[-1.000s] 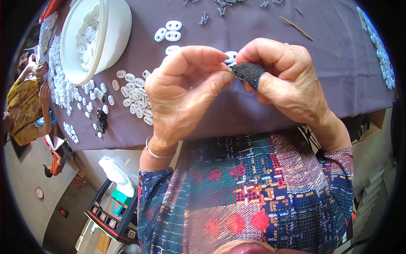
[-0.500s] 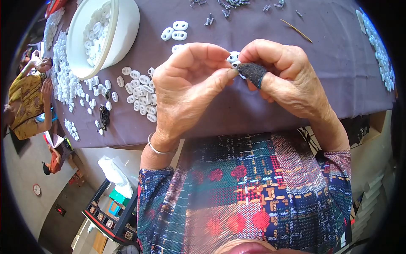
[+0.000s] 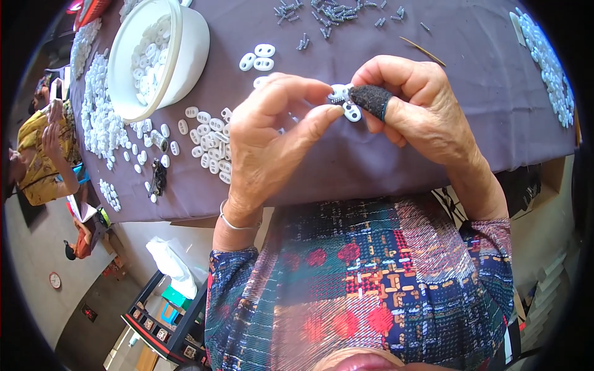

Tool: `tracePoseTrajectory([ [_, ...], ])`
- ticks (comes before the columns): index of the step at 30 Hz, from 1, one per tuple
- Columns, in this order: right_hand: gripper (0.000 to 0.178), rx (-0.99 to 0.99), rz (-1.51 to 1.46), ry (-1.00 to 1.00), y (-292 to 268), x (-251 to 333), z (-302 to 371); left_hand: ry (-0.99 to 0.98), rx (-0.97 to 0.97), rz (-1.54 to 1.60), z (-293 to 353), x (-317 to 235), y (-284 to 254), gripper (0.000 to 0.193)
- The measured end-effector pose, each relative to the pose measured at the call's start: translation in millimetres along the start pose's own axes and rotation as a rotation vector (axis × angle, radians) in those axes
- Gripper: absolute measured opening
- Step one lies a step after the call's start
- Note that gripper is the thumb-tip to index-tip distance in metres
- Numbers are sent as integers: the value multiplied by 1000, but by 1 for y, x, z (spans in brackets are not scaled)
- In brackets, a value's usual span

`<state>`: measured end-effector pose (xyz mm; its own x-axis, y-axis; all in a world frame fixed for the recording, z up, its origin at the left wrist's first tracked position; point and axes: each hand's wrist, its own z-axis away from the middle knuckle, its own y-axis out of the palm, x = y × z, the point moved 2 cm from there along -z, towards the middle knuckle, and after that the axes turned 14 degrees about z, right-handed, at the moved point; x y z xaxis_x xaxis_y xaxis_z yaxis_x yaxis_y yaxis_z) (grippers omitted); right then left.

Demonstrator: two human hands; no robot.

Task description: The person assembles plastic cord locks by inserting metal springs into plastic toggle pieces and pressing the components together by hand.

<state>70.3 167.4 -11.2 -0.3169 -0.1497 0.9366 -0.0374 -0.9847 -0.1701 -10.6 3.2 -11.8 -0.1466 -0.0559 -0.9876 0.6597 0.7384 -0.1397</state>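
Observation:
In front of me, above the table, my left hand (image 3: 281,130) pinches white oval two-hole cord lock parts between thumb and forefinger. My right hand (image 3: 411,102) is closed on the same parts from the other side, its thumb wearing a black cloth cover (image 3: 370,101). Between the fingertips an upper cord lock part (image 3: 338,91) shows beside a lower one (image 3: 352,112). A small dark, ribbed bit sits between them, partly hidden. Left of my left hand lies a heap of similar cord locks (image 3: 213,145), and several larger-looking ones (image 3: 264,63) lie beyond it.
A white tub (image 3: 192,62) of white parts stands at the far left, near a long pile (image 3: 102,114) of them. Small metal springs (image 3: 334,12) lie at the back, with a thin pointed stick (image 3: 422,51). More white parts (image 3: 547,68) line the right edge. Another person (image 3: 49,148) sits at left.
The lower cord lock part now shows more fully below my fingertips, with its holes facing me. My left fingers have spread slightly. The whole view has shifted a little.

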Motion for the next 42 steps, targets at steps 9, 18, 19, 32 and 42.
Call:
tracePoseTrajectory([
  [9, 11, -1, 63, -96, 2, -3, 1, -322, 11, 215, 4, -6, 9, 13],
  [18, 13, -64, 128, -164, 5, -9, -2, -118, -3, 145, 2, 2, 15, 8],
  [19, 13, -62, 127, -159, 5, -9, -2, -123, -2, 148, 2, 2, 15, 8],
  [32, 15, -103, 50, -181, -2, -7, -5, 40, -77, -43, 0, 0, 6, 13],
  [42, 15, -251, -11, -197, -7, -11, -2, 199, 64, -785, 3, 0, 27, 26],
])
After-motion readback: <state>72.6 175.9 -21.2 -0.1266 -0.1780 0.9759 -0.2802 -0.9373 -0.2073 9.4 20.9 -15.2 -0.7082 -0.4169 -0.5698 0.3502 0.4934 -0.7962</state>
